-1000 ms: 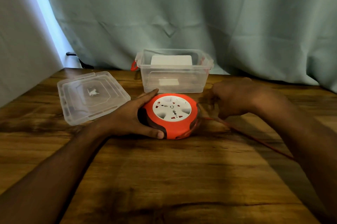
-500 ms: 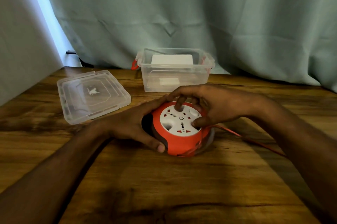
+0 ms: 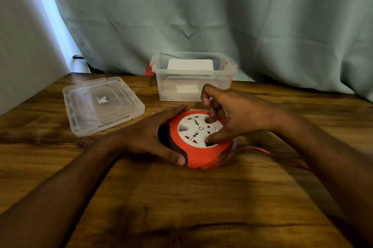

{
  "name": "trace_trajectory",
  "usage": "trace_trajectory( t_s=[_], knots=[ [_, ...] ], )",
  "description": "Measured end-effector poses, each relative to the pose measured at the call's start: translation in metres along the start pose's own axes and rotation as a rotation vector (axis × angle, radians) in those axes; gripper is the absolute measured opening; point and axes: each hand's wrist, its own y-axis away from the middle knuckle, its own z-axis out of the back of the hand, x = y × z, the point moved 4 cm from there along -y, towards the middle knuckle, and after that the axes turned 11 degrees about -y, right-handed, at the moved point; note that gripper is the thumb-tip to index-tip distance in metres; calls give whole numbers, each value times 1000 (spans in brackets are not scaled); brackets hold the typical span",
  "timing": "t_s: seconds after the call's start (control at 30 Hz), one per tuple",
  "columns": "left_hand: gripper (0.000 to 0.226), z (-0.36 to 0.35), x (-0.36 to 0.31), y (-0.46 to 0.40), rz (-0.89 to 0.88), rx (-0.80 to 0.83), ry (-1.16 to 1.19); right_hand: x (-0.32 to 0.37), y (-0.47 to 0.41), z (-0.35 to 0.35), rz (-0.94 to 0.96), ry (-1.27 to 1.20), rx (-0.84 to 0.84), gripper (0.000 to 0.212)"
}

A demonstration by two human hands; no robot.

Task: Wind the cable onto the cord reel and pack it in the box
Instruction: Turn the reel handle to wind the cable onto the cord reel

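A round orange cord reel [image 3: 198, 154] with a white socket face lies flat on the wooden table. My left hand [image 3: 149, 134] clasps its left side, thumb at the front, fingers at the back. My right hand [image 3: 236, 116] rests on top, a finger and the thumb pressed into recesses of the white face. A thin red cable [image 3: 260, 149] runs from the reel's right side toward the table's right, passing under my right forearm. The clear plastic box [image 3: 193, 86] stands open just behind the reel.
The box's clear lid [image 3: 101, 104] lies flat at the left. A white block sits inside the box at its back. A pale green curtain [image 3: 222, 15] hangs behind the table's far edge. The wooden table [image 3: 181, 207] stretches toward me.
My right hand left the cable at the reel's right side and came onto the white face, fingers now in its recesses. The reel shifted slightly right and toward me.
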Motion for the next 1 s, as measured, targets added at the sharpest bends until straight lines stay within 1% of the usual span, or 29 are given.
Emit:
trace_trajectory(
  t_s=[0.07, 0.17, 0.23, 0.33, 0.6, 0.7, 0.87, 0.93, 1.0],
  knots=[
    [138, 0, 1, -1, 6, 3, -4, 3, 0, -3, -11, 49, -27, 66],
    [138, -1, 4, -1, 3, -1, 8, 5, -2, -6, -27, 99, -65, 53],
    [136, -1, 3, -1, -4, -7, -1, 5, -3, -9, -47, 126, -86, 48],
    [136, -1, 0, -1, 0, -18, -4, 7, -4, -13, -50, 138, -129, 49],
    [132, -2, 0, -3, -11, -23, 13, 6, -10, -26, -71, -9, -207, 51],
    [130, -3, 1, -2, -25, -21, 23, 8, -12, -31, -64, -14, -256, 49],
    [128, -2, -1, -1, -49, -11, 47, 10, -11, -32, 40, -18, -238, 47],
    [128, -2, -1, -2, -50, -5, 56, 10, -10, -26, 67, -9, -217, 40],
    [128, -2, -1, -2, -43, -4, 50, 11, -9, -18, 83, 28, -216, 26]
  ],
)
